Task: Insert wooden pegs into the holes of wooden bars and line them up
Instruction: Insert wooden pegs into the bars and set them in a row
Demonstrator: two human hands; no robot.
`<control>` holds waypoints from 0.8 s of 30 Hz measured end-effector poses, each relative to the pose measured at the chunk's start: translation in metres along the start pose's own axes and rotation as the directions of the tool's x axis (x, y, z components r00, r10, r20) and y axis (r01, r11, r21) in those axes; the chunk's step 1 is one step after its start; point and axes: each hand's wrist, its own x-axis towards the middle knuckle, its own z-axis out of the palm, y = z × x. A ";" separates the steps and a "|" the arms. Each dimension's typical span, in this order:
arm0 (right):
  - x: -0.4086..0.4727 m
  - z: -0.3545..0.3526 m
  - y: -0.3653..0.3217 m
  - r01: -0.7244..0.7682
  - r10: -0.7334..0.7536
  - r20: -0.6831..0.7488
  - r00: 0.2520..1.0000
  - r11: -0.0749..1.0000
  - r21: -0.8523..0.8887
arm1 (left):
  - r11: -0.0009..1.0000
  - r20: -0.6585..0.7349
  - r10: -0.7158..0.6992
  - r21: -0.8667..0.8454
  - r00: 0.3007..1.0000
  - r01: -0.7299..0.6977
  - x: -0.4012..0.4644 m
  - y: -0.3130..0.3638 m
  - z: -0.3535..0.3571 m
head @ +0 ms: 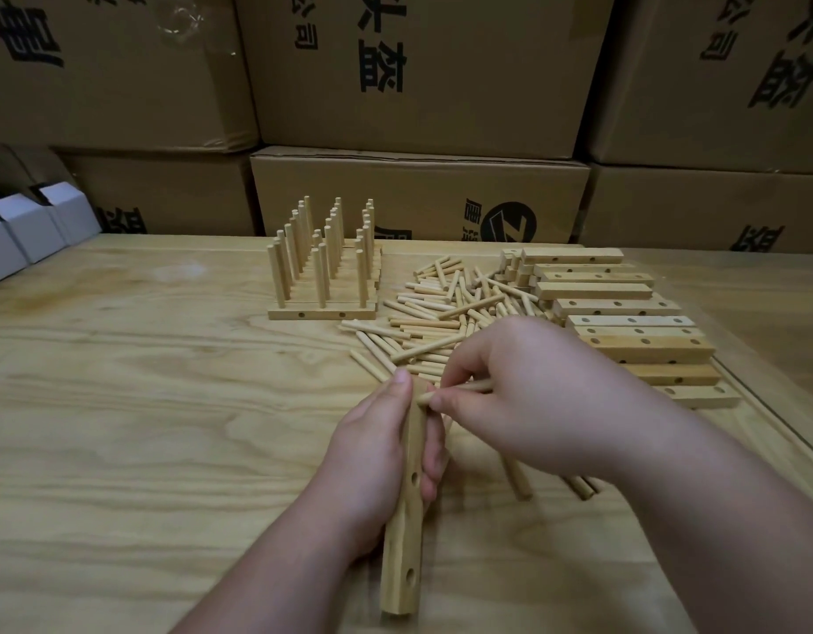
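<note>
in the head view, the left hand (372,455) held a wooden bar (404,514) just above the table (144,404). its fingers were curled round the bar, and the thumb lay along the top end. the bar pointed away from the person, and small holes showed along its side.

the right hand (523,395) pinched one peg (459,390) between thumb and fingers. the tip of the peg was right at the far end of the bar, beside the left thumb. i could not tell if the tip was in a hole yet.

so the step in hand looked like putting the first peg into this bar. no pegs stood in it that i could see. the next move would need the peg tip lined up with a hole, then a straight push, while the left hand kept the bar from rolling.

behind the hands lay a loose pile of pegs (441,308). to the right of it lay a stack of bars (624,313) with empty holes. further back, to the left of the pile, stood the finished bars (324,267) in a neat row, their pegs pointing up.

the table was pale wood with wavy grain. big brown cardboard boxes (418,84) with black writing were stacked behind it like a wall. some small white boxes (34,226) sat at the far left.
</note>
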 end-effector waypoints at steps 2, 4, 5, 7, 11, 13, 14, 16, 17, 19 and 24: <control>0.000 0.002 -0.001 -0.012 0.012 0.004 1.000 1.000 0.014 | 1.000 -0.011 -0.006 -0.026 1.000 0.006 0.002 -0.002 0.000; -0.002 0.009 -0.006 0.001 -0.005 -0.048 0.999 0.996 -0.084 | 0.999 -0.047 -0.023 -0.046 0.999 0.021 0.002 -0.004 0.000; -0.002 0.012 -0.009 0.007 -0.019 -0.084 0.996 0.989 -0.146 | 0.999 -0.061 -0.030 -0.047 0.998 0.027 0.003 -0.005 0.000; -0.003 0.017 -0.012 0.009 -0.037 -0.135 0.990 0.979 -0.206 | 0.999 -0.072 -0.038 -0.042 0.997 0.035 0.003 -0.007 0.000; 0.002 0.011 -0.004 0.000 -0.002 -0.026 1.000 0.999 -0.043 | 0.999 -0.049 -0.034 -0.030 0.998 0.032 0.004 -0.006 -0.002; 0.004 0.006 0.002 -0.017 0.016 0.016 1.000 0.998 0.061 | 1.000 -0.034 -0.030 0.000 0.999 0.030 0.004 -0.006 -0.002; 0.004 0.004 0.004 -0.025 0.023 0.026 0.999 0.996 0.089 | 0.999 -0.032 -0.032 0.011 0.999 0.032 0.004 -0.006 -0.002; 0.003 0.004 0.004 -0.029 0.028 0.021 0.999 0.998 0.055 | 0.998 -0.032 -0.023 0.052 0.999 0.025 0.003 -0.007 -0.001; 0.001 0.006 0.001 -0.028 0.028 0.002 1.000 1.000 -0.013 | 0.996 -0.033 -0.006 0.085 0.999 0.009 0.003 -0.008 0.000; -0.001 0.010 -0.006 -0.013 0.002 -0.063 0.998 0.985 -0.172 | 0.991 -0.036 0.041 0.131 0.999 -0.036 0.002 -0.010 0.000; 0.005 0.009 0.001 -0.010 0.010 -0.014 1.000 0.998 -0.055 | 0.993 -0.036 0.018 0.116 0.999 -0.014 0.002 -0.007 -0.002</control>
